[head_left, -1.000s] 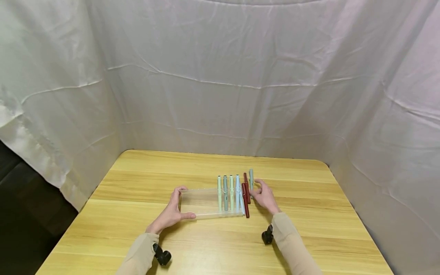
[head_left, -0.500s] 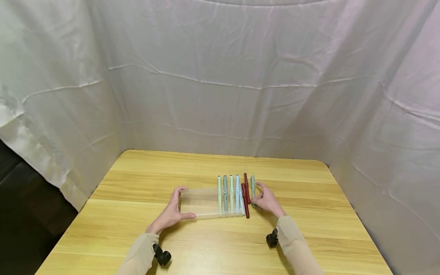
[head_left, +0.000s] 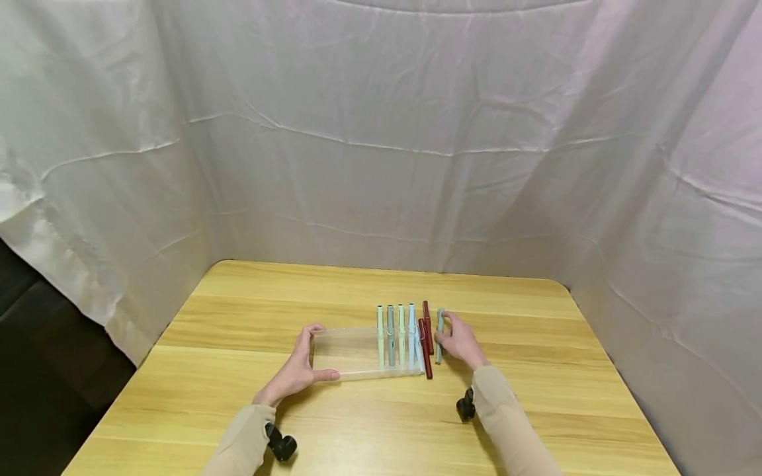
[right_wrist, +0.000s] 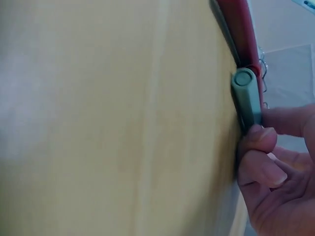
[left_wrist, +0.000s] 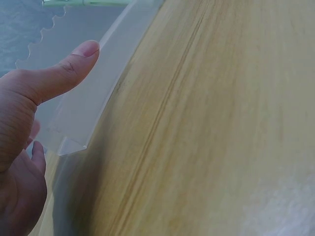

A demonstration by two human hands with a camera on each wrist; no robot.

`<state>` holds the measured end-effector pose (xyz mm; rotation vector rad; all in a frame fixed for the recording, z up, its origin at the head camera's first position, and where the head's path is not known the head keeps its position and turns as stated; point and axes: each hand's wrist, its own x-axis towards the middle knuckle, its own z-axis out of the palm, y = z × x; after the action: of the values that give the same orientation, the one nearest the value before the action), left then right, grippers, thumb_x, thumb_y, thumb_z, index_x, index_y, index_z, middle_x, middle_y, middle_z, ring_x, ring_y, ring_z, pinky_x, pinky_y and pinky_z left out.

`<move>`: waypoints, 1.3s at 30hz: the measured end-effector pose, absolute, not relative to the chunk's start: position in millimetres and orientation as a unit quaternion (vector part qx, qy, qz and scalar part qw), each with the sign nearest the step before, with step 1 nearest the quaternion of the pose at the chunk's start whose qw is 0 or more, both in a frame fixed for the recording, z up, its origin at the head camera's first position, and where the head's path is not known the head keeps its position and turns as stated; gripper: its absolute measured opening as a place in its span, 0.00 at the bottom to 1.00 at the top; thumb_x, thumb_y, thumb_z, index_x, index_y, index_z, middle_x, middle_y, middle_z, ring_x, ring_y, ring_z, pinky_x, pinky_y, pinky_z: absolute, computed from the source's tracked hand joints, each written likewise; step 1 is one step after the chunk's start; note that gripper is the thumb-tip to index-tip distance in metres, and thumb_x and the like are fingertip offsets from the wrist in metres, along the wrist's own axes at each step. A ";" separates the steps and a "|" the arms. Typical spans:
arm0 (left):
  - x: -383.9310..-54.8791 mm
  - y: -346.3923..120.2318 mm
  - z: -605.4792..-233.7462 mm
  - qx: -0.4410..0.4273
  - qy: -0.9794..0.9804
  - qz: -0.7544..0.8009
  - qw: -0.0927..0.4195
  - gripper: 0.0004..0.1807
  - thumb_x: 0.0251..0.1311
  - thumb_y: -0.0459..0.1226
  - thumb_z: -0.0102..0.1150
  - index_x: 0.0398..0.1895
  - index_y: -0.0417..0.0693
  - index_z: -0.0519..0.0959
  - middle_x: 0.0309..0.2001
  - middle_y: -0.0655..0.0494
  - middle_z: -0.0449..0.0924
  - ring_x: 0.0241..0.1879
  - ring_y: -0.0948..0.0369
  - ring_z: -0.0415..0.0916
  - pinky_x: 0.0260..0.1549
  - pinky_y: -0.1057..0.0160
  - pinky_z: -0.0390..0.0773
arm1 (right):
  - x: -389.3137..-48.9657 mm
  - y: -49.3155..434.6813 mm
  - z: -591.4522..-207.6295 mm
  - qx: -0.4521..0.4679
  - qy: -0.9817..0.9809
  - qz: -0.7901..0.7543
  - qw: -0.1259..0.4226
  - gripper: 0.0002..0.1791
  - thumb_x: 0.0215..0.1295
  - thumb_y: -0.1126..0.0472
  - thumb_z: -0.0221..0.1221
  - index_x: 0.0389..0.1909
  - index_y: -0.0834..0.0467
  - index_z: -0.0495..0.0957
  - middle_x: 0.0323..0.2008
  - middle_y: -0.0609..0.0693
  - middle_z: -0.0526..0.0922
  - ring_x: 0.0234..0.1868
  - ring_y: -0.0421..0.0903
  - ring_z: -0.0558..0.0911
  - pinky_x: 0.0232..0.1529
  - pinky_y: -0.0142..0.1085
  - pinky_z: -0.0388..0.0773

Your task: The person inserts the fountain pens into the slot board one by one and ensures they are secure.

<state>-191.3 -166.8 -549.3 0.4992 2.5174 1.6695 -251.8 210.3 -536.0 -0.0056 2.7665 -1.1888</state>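
Note:
My left hand (head_left: 296, 371) grips the left end of a clear plastic pen rack (head_left: 345, 352), thumb on the near edge and fingers at the far one. In the left wrist view the rack (left_wrist: 81, 115) shows a scalloped edge. Several capped pens lie side by side across its right part: light green (head_left: 380, 344), grey-green (head_left: 390, 350) and light blue (head_left: 411, 324). Two dark red pens (head_left: 427, 363) lie at the rack's right end, overlapping. Right of them, my right hand (head_left: 462, 342) pinches a grey-green pen (head_left: 438, 359); in the right wrist view that pen's round end (right_wrist: 243, 77) faces the camera.
Everything stands on a wooden table (head_left: 357, 430) with rounded far corners. Pale curtains (head_left: 381, 198) hang behind it and along both sides. A black camera sits on each wrist, the left camera (head_left: 281, 444) close over the tabletop.
My right hand has drawn the grey-green pen a little toward me and slightly right, away from the red pens. The left hand and rack have stayed put.

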 end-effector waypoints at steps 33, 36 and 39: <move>-190.7 -166.7 -550.7 0.158 0.822 0.546 0.037 0.54 0.44 0.39 0.81 0.70 0.43 0.54 0.73 0.38 0.49 0.78 0.35 0.41 0.77 0.32 0.42 | -250.1 206.0 -522.6 -0.009 0.929 -0.357 0.094 0.35 0.64 0.64 0.64 0.71 0.63 0.65 0.37 0.59 0.80 0.24 0.45 0.78 0.23 0.33 0.79; -190.2 -166.4 -550.0 0.160 0.820 0.548 0.037 0.54 0.44 0.39 0.81 0.70 0.42 0.53 0.73 0.37 0.48 0.77 0.34 0.41 0.77 0.31 0.42 | -248.9 205.7 -523.0 -0.003 0.927 -0.362 0.095 0.35 0.63 0.64 0.65 0.71 0.63 0.65 0.34 0.57 0.80 0.23 0.46 0.79 0.24 0.34 0.81; -190.1 -166.3 -549.5 0.161 0.819 0.549 0.037 0.54 0.44 0.38 0.81 0.70 0.42 0.53 0.73 0.37 0.48 0.77 0.34 0.41 0.77 0.31 0.42 | -247.8 205.5 -523.4 -0.001 0.924 -0.371 0.091 0.36 0.62 0.65 0.65 0.71 0.64 0.65 0.31 0.56 0.81 0.22 0.46 0.79 0.22 0.34 0.81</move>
<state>-190.1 -166.3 -549.5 0.4954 2.5143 1.6851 -247.8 205.5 -523.4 -0.0044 2.7463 -1.1032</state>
